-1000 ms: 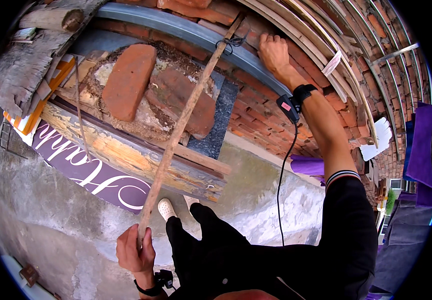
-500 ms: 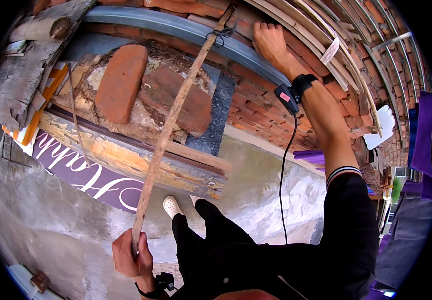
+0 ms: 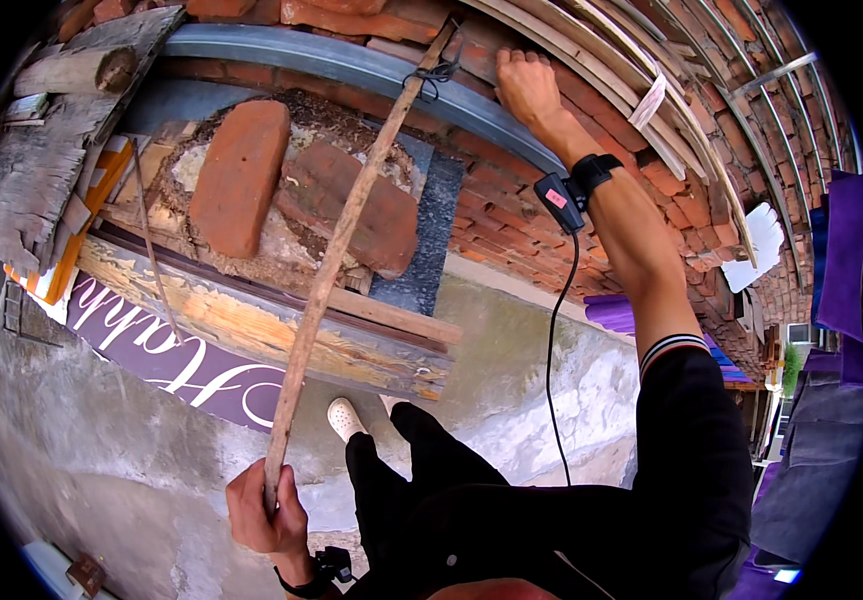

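Stick [image 3: 337, 240] in left hand [image 3: 269, 508], fingers closed round the near end, thumb along the wood. Runs up and away at a slant, crossing in view over peeling beam [image 3: 252, 305], the darker of two bricks [image 3: 240, 178] and metal rail [image 3: 302, 48]. Far end up by wall [image 3: 497, 205]; black cord [image 3: 434, 75] looped round just short of tip. Cannot tell if also tied to rail.

Right hand [image 3: 529, 85] at the wall just beyond rail, right of the cord, fingers curled under. Cannot tell if gripping or only resting. Black wrist unit [image 3: 560, 200] on that arm, cable [image 3: 552, 350] hanging down.

Handling: looks like bare, dry wood, so probably light, stiff, not slippery. Maybe splintery; could snap if levered hard. Long, so likely tip-heavy when held from near end alone. For control, take near end plus mid-length, on bare wood. Keep off the cord; loop may slide or snag. Watch for brushing the bricks when swinging low.
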Available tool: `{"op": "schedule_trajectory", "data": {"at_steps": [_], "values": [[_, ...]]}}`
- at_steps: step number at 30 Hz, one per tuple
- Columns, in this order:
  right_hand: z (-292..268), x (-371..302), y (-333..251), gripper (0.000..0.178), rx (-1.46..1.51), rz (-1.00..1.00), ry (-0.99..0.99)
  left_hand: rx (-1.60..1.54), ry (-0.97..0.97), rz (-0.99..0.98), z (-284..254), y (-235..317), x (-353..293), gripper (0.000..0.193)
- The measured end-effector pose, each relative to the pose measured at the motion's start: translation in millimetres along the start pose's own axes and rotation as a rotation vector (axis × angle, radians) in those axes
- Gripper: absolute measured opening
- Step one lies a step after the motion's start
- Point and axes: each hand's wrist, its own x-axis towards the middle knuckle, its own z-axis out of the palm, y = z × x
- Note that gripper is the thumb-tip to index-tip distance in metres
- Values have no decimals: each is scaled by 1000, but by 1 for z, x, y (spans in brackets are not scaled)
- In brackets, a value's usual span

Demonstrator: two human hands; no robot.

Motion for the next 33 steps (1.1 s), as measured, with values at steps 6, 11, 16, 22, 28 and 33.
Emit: {"op": "schedule_trajectory", "data": {"at_steps": [6, 11, 16, 22, 28, 33], "values": [[8, -7, 5, 23, -30, -88, 109, -2, -11, 7, 1, -4, 1, 24], [6, -8, 7, 23, -58, -122, 114, -16, 22, -18, 5, -6, -3, 25], [-7, -2, 1, 31, -29, -8, -159, -40, 13, -47, 3, -3, -3, 17], [-20, -4, 4, 46, 165, 1, -170, 5, -5, -73, 0, -2, -3, 16], [-24, 37, 10, 68, 357, 145, -341, -34, 32, -32, 6, -4, 1, 17], [-4, 62, 1, 78, 439, 119, -409, -9, 11, -28, 4, -8, -2, 23]]}}
